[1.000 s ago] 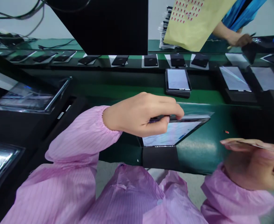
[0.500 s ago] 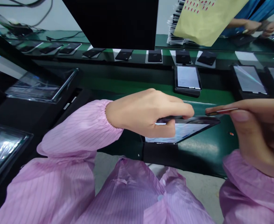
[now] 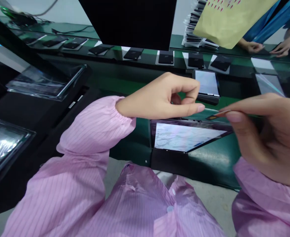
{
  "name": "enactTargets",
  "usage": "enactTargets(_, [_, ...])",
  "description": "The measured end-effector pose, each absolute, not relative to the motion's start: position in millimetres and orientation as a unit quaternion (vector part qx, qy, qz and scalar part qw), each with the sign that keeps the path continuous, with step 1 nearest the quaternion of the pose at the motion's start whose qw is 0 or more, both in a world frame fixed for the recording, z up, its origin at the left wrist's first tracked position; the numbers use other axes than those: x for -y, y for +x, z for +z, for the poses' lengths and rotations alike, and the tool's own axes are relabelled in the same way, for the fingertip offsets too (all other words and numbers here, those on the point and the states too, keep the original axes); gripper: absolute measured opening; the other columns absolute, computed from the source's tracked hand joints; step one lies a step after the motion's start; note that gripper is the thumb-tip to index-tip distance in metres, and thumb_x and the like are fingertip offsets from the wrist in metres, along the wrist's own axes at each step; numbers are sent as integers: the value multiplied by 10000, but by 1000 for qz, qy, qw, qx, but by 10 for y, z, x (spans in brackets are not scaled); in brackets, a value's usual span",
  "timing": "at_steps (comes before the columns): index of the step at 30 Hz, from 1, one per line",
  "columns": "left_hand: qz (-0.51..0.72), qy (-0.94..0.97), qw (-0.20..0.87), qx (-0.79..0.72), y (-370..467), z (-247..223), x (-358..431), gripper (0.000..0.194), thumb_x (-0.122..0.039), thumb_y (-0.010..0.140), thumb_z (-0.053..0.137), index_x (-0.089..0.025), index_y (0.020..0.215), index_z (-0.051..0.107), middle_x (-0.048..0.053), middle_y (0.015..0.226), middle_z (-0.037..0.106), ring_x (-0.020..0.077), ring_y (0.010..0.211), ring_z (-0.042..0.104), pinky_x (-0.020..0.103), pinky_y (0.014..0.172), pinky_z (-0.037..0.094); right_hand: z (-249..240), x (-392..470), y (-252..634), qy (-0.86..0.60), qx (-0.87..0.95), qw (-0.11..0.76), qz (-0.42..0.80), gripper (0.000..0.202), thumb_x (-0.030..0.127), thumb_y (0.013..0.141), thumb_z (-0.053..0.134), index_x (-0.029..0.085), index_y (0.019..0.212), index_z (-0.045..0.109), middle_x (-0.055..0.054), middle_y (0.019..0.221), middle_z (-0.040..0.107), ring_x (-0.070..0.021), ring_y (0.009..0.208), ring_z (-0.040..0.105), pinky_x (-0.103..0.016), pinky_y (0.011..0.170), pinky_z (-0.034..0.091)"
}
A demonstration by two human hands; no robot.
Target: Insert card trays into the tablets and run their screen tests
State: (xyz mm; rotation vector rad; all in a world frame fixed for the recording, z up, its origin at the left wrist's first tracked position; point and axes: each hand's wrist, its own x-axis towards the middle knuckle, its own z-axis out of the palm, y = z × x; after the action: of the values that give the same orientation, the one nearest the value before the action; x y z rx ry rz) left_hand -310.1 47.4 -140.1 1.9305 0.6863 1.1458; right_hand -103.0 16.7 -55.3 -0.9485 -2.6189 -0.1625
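A tablet (image 3: 184, 136) with a lit white screen stands tilted on a black block (image 3: 169, 160) at the bench's front edge. Just over its top edge is my left hand (image 3: 159, 95), its thumb stretched out and its other fingers curled with a gap between. Nothing shows in that hand. My right hand (image 3: 266, 135) pinches a small thin card (image 3: 215, 115) between thumb and forefinger. The card's dark and gold-coloured end points at the tablet's upper edge, near my left thumb tip. I cannot tell whether the card touches the tablet.
Behind my hands another lit tablet (image 3: 206, 82) lies on a dark stack. Several black devices (image 3: 166, 57) on white sheets line the shelf. A black monitor (image 3: 130, 23) hangs above. Wrapped panels (image 3: 4, 149) lie at left. A co-worker's hands (image 3: 280, 49) show at far right.
My left hand has let go of the tablet's top edge and risen off it, thumb now extended. My right hand has brought the card left, closer to the tablet. The view has shifted slightly.
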Motion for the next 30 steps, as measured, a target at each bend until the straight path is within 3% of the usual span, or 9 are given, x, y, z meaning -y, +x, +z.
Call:
enactTargets(4, [544, 678, 378, -320, -3082, -1525, -315, 381, -333, 912, 567, -174, 615, 387, -34, 608, 477, 41, 562, 486, 164, 506, 382, -637, -266, -1239, -260, 952, 136, -91, 122, 203, 966, 500, 199, 862, 563, 32, 733, 631, -69, 649, 572, -202, 598, 457])
enactTargets(13, [599, 634, 369, -321, -2954, -1575, -269, 350, -175, 876, 559, -188, 597, 349, -52, 559, 425, 43, 529, 497, 151, 463, 378, -607, -282, -1289, -287, 947, 100, -107, 117, 219, 973, 510, 198, 863, 544, 93, 606, 536, -12, 506, 448, -179, 466, 316])
enactTargets(21, [609, 628, 356, -329, -2941, -1582, -258, 343, -120, 859, 531, -193, 580, 346, -65, 531, 384, 30, 463, 422, 175, 456, 351, -623, -264, -1290, -286, 951, 55, -107, 77, 204, 964, 502, 221, 894, 528, 79, 727, 601, -34, 516, 437, -194, 463, 324])
enactTargets(30, [604, 613, 378, -341, -2941, -1583, -300, 358, -93, 849, 558, -190, 569, 356, -53, 531, 425, 46, 467, 442, 189, 441, 343, -620, -388, -1259, -220, 972, 31, -71, 161, 166, 950, 458, 231, 806, 488, 71, 589, 387, -73, 476, 266, -219, 412, 255])
